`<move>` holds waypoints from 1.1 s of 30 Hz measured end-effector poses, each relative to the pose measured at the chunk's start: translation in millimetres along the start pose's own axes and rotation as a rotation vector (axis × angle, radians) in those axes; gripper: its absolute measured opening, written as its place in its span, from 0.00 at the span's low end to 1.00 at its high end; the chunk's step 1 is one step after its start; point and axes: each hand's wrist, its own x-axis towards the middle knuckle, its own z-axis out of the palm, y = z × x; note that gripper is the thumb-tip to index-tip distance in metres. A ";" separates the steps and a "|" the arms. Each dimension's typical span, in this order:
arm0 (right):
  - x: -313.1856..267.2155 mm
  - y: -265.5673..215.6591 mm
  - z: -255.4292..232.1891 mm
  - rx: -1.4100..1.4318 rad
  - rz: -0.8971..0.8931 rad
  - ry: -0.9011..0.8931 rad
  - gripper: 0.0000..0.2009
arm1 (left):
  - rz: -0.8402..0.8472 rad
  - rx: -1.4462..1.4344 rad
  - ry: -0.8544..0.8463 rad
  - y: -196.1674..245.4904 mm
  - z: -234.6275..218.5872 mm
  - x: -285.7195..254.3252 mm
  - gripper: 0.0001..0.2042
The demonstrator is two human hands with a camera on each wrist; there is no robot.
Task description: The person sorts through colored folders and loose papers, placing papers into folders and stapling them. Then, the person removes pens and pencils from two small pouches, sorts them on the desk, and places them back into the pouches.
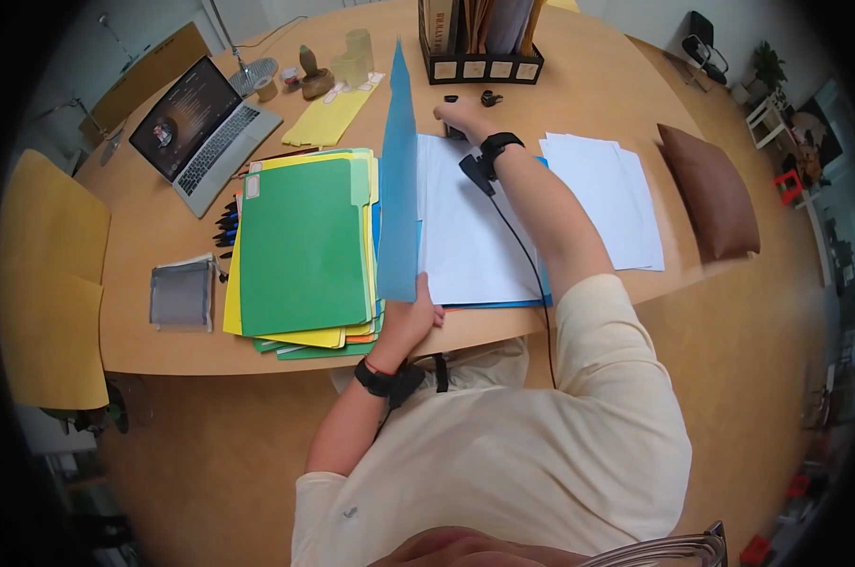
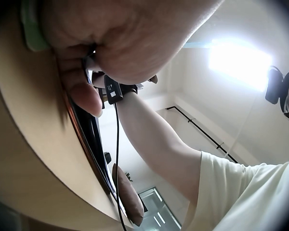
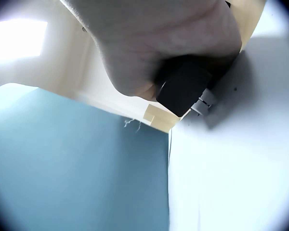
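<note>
In the head view a blue folder (image 1: 399,208) lies open, its left cover standing nearly upright and a stack of white paper (image 1: 479,227) on its right side. My left hand (image 1: 411,321) grips the folder's lower edge near the fold, its thumb up over the paper. At the top edge of the stack, my right hand (image 1: 467,118) holds a black block-shaped thing (image 3: 183,89) with a small silvery metal end, right over the sheets. The palm hides much of that thing; I cannot tell its kind.
Green and yellow folders (image 1: 305,246) are piled left of the blue one. More white sheets (image 1: 607,203) and a brown cushion (image 1: 711,194) lie to the right. Small black objects (image 1: 491,97) sit before a black file organizer (image 1: 482,68). A laptop (image 1: 201,132) stands back left.
</note>
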 end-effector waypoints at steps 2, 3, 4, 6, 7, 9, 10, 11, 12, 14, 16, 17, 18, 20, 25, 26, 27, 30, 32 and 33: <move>-6.0 -1.2 -16.3 -0.076 -0.050 -0.012 0.19 | -0.008 -0.001 0.024 5.1 1.4 -2.9 0.19; 0.8 3.4 -20.1 -0.151 -0.052 0.006 0.19 | -0.013 -0.002 0.035 7.0 2.3 -3.9 0.20; 7.6 7.8 -23.0 -0.226 -0.053 0.025 0.20 | -0.014 0.003 0.028 7.5 2.2 -3.7 0.19; 7.7 11.5 -30.0 -0.316 -0.071 0.054 0.20 | -0.017 0.018 0.011 7.7 1.0 -2.4 0.19; 7.5 14.1 -33.7 -0.332 -0.087 0.065 0.20 | -0.016 0.018 0.009 6.3 1.4 -1.9 0.20; 1.8 16.5 -40.3 -0.357 -0.126 0.087 0.20 | -0.014 0.023 0.007 3.6 0.9 -0.2 0.20; -2.2 18.3 -43.6 -0.369 -0.149 0.098 0.20 | -0.015 0.032 0.010 4.4 0.8 -0.4 0.20; -3.2 21.6 -46.2 -0.382 -0.172 0.109 0.19 | -0.016 0.039 0.014 5.4 1.0 -0.4 0.20; -3.2 24.0 -48.8 -0.382 -0.182 0.106 0.21 | -0.018 0.045 0.017 5.8 1.8 -0.6 0.20; -4.5 26.9 -52.2 -0.384 -0.200 0.094 0.25 | -0.010 0.042 0.026 6.1 4.2 -1.0 0.20; -6.5 28.3 -54.8 -0.346 -0.192 0.131 0.29 | -0.014 0.024 0.025 3.8 3.4 0.1 0.20; -2.7 32.6 -58.9 -0.397 -0.223 0.129 0.33 | -0.021 0.004 0.018 0.6 2.3 3.1 0.19; -8.5 27.2 -64.0 -0.447 -0.255 0.128 0.36 | -0.029 -0.017 0.011 -1.9 1.7 4.5 0.19; -38.5 22.1 -80.8 -0.332 -0.276 0.135 0.33 | -0.018 -0.038 0.033 -4.0 2.6 5.9 0.19; -158.4 24.2 -116.7 0.051 -0.306 -0.064 0.22 | -0.010 -0.042 0.043 7.2 5.7 2.0 0.18; -180.5 34.5 -121.3 0.041 -0.329 -0.082 0.20 | -0.023 -0.016 0.051 12.2 6.8 1.3 0.18; -207.7 44.2 -124.1 0.030 -0.347 -0.099 0.18 | -0.035 -0.008 0.057 13.8 7.6 -1.5 0.17; -286.3 52.9 -117.2 -0.208 -0.326 0.043 0.16 | -0.031 0.017 0.067 21.6 10.5 -1.0 0.17; -314.0 79.7 -103.2 -0.293 -0.449 0.178 0.13 | -0.033 0.030 0.081 21.5 12.4 0.6 0.17; -327.1 84.3 -94.6 -0.277 -0.462 0.272 0.12 | -0.032 0.037 0.088 21.5 12.9 0.9 0.17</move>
